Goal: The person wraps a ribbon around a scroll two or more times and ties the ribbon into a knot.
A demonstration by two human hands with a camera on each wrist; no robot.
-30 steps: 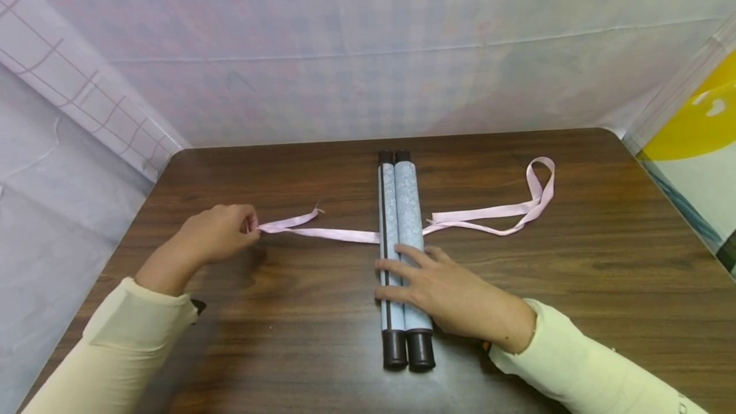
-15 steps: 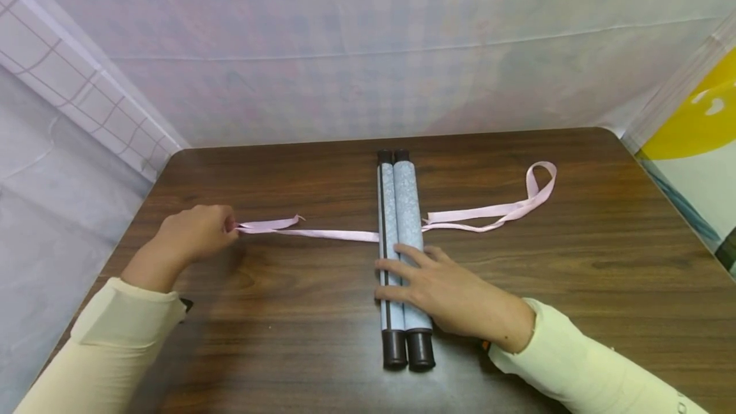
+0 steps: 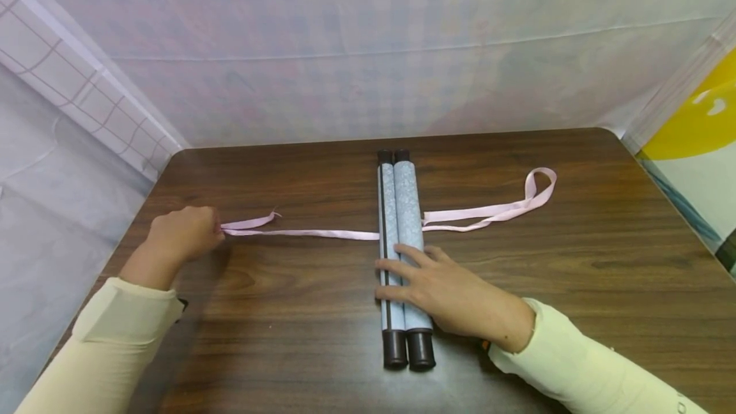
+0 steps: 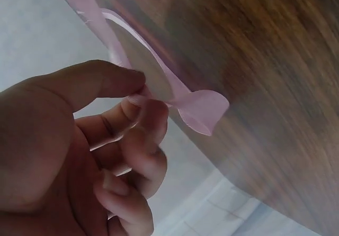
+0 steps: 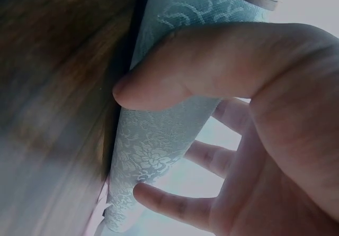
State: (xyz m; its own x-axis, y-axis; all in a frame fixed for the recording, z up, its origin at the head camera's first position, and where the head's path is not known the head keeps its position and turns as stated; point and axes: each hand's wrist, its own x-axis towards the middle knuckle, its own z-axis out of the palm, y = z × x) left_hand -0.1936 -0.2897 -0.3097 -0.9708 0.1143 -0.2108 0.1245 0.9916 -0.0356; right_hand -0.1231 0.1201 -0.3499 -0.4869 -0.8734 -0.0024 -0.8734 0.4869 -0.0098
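In the head view, a scroll (image 3: 409, 203) lies on the table, rolled from both sides into two pale blue patterned rolls with dark end knobs. A pink ribbon (image 3: 322, 233) runs out from its left side, fairly straight, to my left hand (image 3: 185, 235). Thumb and forefinger pinch that ribbon (image 4: 204, 111), whose folded part stands out beyond the fingertips in the left wrist view. My right hand (image 3: 454, 291) rests across the lower half of the scroll, fingers spread over both rolls. In the right wrist view, the thumb lies along the side of the floral-patterned scroll (image 5: 151, 151).
More pink ribbon (image 3: 480, 214) lies to the right of the scroll, ending in a loop at the far right. The brown wood-grain table (image 3: 575, 312) meets a pale patterned cloth (image 3: 356, 82) at its back edge. A yellow shape (image 3: 698, 114) shows at the right.
My left hand has moved left, drawing the left ribbon straighter, and its loose tail has moved left with it. The right-hand ribbon loop has shifted slightly nearer. My right hand stays put.
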